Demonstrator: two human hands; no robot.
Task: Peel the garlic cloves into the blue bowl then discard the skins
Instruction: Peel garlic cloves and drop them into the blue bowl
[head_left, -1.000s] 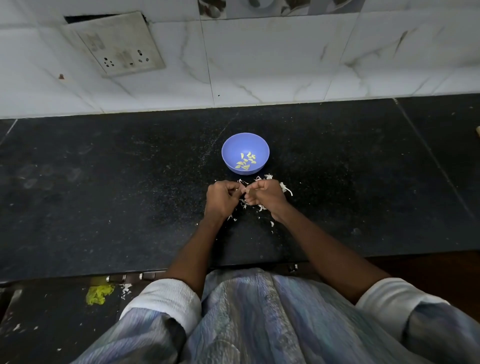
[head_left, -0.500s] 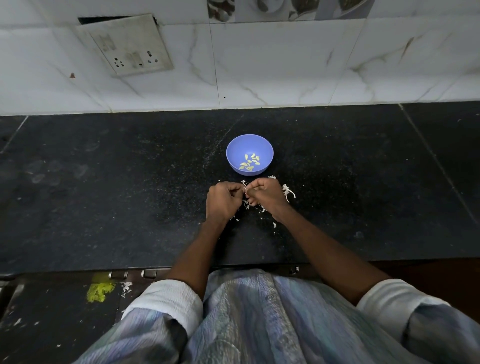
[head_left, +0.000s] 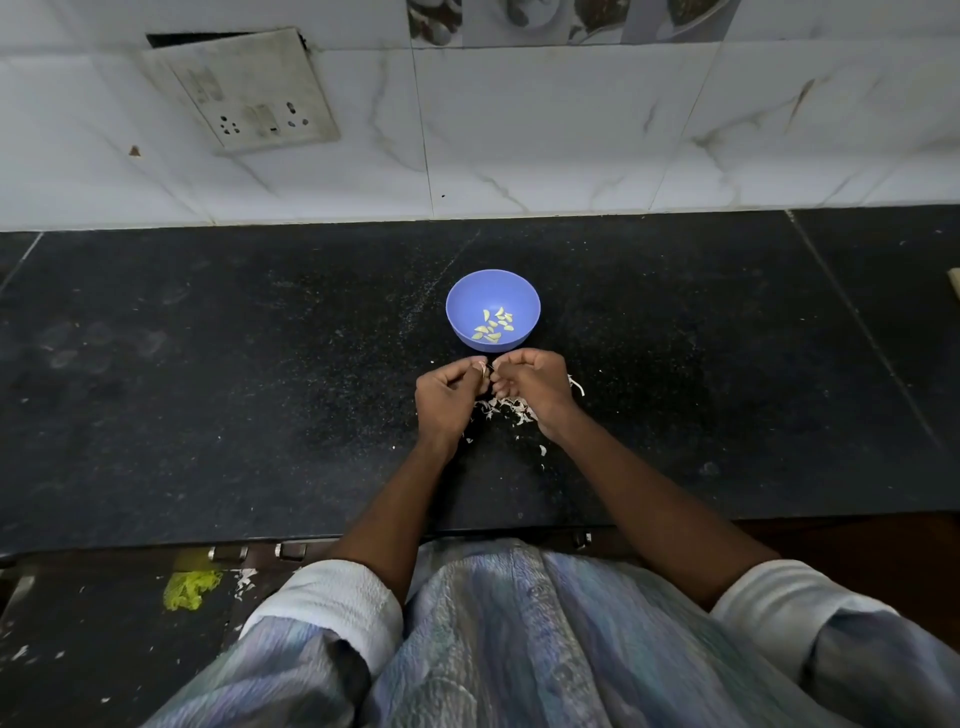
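Black stone: the counter (head_left: 208, 389) runs the full width, speckled, with white marbled wall tiles (head_left: 571, 145) behind it.
Bowl: blue bowl (head_left: 462, 291) stands upright on the counter, just beyond the hands and apart from them.
Peeled cloves: a small heap of pale yellow cloves (head_left: 493, 326) lies in the bottom of the bowl.
Left hand: the left hand (head_left: 449, 395) is curled, thumb and forefinger pinching a small pale clove (head_left: 484, 370) at its tip.
Right hand: the right hand (head_left: 535, 387) is also curled, its fingertips brought up against the same clove from the other side; whether it truly grips the clove or only its skin cannot be told at this size.
Hands together: knuckles nearly touching, held just above the counter, close to the bowl's near rim.
Skins: white skins (head_left: 506, 408) are scattered on the counter under and beside the right hand, with a few loose flakes nearer the counter's front edge.
Wall: a grimy socket plate (head_left: 244, 93) hangs tilted on the tiles, upper left.
Floor: a yellow scrap (head_left: 189, 590) lies below the counter edge at left.
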